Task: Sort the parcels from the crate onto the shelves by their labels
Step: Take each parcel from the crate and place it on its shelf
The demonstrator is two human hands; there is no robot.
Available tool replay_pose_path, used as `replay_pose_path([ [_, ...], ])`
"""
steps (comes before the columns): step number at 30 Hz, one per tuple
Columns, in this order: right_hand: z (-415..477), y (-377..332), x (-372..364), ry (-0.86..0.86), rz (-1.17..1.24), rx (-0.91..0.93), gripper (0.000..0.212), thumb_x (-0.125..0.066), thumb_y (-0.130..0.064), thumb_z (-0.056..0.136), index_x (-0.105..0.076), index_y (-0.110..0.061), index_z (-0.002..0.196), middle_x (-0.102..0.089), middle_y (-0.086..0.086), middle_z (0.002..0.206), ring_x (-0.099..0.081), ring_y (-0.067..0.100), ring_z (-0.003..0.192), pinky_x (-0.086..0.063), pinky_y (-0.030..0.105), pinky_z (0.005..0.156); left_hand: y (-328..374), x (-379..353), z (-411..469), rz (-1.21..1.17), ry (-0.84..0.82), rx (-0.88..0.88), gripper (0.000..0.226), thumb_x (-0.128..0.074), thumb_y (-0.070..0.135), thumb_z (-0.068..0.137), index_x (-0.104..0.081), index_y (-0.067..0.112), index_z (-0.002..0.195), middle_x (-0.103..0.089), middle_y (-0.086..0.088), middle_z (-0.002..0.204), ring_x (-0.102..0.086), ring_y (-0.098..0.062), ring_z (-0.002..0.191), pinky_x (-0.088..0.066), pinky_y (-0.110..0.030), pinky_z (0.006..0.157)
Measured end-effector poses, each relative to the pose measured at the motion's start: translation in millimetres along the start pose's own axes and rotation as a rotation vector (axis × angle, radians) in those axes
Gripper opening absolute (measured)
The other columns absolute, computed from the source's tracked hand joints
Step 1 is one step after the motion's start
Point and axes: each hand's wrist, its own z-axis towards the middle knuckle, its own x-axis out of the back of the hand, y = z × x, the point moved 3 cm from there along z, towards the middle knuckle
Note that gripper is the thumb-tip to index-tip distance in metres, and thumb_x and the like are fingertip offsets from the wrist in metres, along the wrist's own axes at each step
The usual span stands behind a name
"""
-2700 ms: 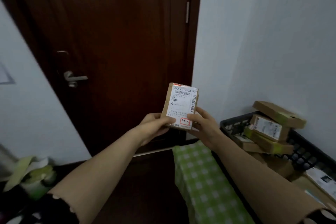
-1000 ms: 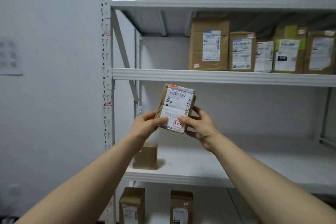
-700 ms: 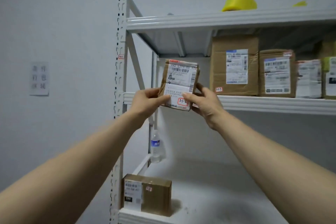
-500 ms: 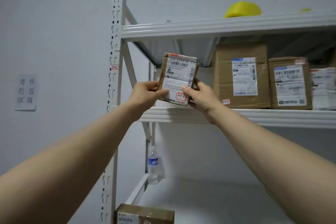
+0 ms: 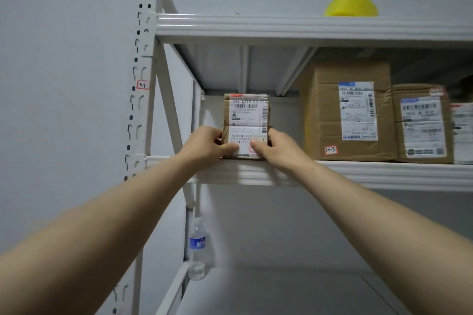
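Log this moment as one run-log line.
state: small parcel upright on shelf | left hand: grips parcel | right hand: grips parcel | neighbour: large box marked 3-1-3, apart to its right

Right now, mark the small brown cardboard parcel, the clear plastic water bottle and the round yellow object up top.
Small brown cardboard parcel (image 5: 247,116): head view, on its white label.
Clear plastic water bottle (image 5: 198,243): head view, on its blue label.
Round yellow object (image 5: 350,6): head view, on its curved front.

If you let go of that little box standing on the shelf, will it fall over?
Maybe. The small parcel stands on its narrow end at the shelf edge, so a nudge could tip it. Its cardboard looks stiff, probably light.
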Motion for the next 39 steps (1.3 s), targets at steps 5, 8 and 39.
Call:
replay_pose_path([
  [5, 8, 6, -5, -0.034, -0.058, -0.033, 0.031, -0.053, -0.032, 0.094, -0.059, -0.014, 0.119, -0.064, 0.006, 0.121, -0.058, 0.025, 0.110, -0.046, 0.034, 0.092, 0, -8, 9, 0.098, -0.006, 0.016, 0.011, -0.069, 0.027, 0.085, -0.069, 0.016, 0.090, -0.065, 0.003, 0.081, -0.053, -0.002, 0.062, -0.039, -0.018, 0.054],
  [8, 14, 9, -9, -0.044, -0.084, -0.071, 0.031, -0.052, -0.032, 0.095, -0.062, -0.013, 0.117, -0.065, 0.007, 0.117, -0.059, 0.027, 0.106, -0.046, 0.032, 0.087, -2, -12, 14, 0.145, -0.003, 0.038, 0.015, -0.069, 0.027, 0.085, -0.062, 0.018, 0.074, -0.060, 0.003, 0.073, -0.050, -0.003, 0.058, -0.035, -0.019, 0.050],
  [39, -419, 135, 201, 0.395, -0.604, -0.993, 0.060, -0.047, -0.050, 0.091, -0.038, -0.018, 0.140, -0.040, 0.009, 0.144, -0.031, 0.024, 0.137, -0.009, 0.045, 0.115, 225, -279, -240, 0.176, -0.590, -0.609, 0.068, -0.053, 0.047, 0.085, -0.033, 0.022, 0.145, -0.037, -0.004, 0.148, -0.031, -0.028, 0.136, -0.019, -0.050, 0.114],
])
